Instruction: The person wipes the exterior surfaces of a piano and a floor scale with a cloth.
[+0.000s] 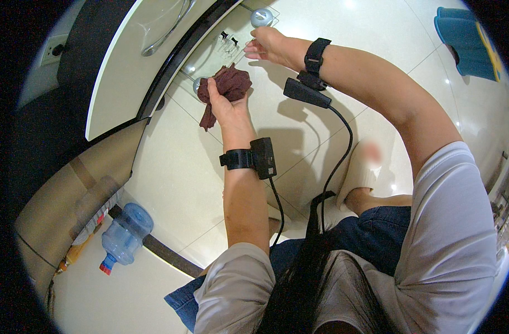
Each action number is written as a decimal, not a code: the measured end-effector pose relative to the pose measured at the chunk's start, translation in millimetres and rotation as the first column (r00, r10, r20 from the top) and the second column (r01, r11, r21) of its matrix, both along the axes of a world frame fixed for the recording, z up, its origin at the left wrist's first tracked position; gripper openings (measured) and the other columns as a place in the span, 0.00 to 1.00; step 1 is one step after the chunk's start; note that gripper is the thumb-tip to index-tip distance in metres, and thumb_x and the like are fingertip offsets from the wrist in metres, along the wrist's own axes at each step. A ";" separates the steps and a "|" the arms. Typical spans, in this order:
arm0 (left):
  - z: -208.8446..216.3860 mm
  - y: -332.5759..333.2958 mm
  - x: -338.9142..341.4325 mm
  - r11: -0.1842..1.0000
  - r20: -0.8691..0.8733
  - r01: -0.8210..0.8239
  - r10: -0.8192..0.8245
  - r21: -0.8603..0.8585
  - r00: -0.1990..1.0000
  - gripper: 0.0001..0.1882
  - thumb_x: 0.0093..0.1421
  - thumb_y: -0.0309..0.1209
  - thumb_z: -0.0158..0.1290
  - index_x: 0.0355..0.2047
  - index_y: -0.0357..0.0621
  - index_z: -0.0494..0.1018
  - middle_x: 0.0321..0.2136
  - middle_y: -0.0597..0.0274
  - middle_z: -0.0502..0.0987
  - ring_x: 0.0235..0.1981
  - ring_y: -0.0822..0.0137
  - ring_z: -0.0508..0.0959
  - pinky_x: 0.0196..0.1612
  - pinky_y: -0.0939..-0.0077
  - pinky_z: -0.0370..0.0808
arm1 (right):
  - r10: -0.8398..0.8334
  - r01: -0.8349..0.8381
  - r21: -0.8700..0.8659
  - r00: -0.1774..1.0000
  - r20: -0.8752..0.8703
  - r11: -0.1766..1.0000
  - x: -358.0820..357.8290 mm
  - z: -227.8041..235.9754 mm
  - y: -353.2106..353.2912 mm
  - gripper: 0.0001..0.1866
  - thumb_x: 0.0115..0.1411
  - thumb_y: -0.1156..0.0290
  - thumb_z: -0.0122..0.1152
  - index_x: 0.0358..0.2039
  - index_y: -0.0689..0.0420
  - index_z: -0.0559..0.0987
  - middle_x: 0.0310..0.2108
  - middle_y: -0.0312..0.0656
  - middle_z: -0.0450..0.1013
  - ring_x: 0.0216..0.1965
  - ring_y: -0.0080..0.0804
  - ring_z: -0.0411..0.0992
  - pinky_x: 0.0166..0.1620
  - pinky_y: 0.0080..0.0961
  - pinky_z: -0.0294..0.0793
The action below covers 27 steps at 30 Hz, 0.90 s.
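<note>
Cloth [227, 84], dark maroon and crumpled, sits bunched in the left hand [223, 103], whose fingers are curled tight around it, with one loose tail hanging toward seven o'clock. In the head view, the only one here, this hand lies a little above the middle of the picture, at about eleven o'clock from centre, over a glass scale [221, 53] that rests on the pale tiled floor [171, 167]. The cloth appears to press against the glass near a round silver pad at the scale's near corner.

At one o'clock from the cloth, the right hand [268, 44] reaches to the far end of the scale, fingers loosely bent and holding nothing, their tips at or just above the glass beside another silver pad [261, 16]; real contact cannot be told. Both wrists carry black bands with small black boxes, and a cable [338, 161] runs down from the right one toward six o'clock.

At eight o'clock, well apart from the hands, a blue water bottle [126, 234] lies on its side. At two o'clock, near the rim, a blue slipper [466, 42] rests on the floor. A white curved cabinet edge [132, 67] stands at ten o'clock, just beside the scale.
</note>
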<state>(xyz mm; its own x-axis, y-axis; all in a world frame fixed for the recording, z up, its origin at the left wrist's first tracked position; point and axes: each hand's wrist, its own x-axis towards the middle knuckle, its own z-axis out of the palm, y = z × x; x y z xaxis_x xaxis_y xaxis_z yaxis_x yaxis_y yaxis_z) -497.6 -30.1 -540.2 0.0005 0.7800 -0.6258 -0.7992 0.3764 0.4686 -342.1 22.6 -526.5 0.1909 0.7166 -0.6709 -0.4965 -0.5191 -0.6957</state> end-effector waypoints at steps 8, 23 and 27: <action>-4.6 9.8 -1.6 1.000 0.028 0.010 -0.011 0.018 1.000 0.20 0.62 0.40 0.53 0.48 0.40 0.67 0.45 0.54 0.74 0.46 0.55 0.75 0.50 0.49 0.73 | -0.004 0.004 0.021 1.000 -0.012 1.000 2.4 -1.0 7.5 0.15 0.66 0.67 0.42 0.48 0.64 0.62 0.36 0.46 0.66 0.35 0.36 0.72 0.42 0.39 0.79; 1.2 28.7 -2.3 0.999 -0.025 0.037 -0.037 0.014 0.999 0.19 0.62 0.41 0.51 0.49 0.44 0.68 0.48 0.54 0.73 0.50 0.52 0.72 0.55 0.41 0.67 | -0.050 0.050 0.065 0.999 -0.012 0.997 -3.5 5.1 21.1 0.14 0.66 0.68 0.42 0.46 0.66 0.62 0.38 0.47 0.63 0.39 0.40 0.71 0.44 0.41 0.78; -6.8 38.0 -11.6 0.993 0.002 0.090 -0.091 0.076 0.996 0.19 0.62 0.41 0.50 0.48 0.44 0.69 0.47 0.53 0.73 0.50 0.51 0.72 0.55 0.40 0.66 | -0.057 0.061 0.078 0.997 -0.060 0.995 -5.9 4.4 25.2 0.15 0.66 0.68 0.42 0.46 0.67 0.62 0.39 0.48 0.62 0.39 0.41 0.71 0.44 0.42 0.78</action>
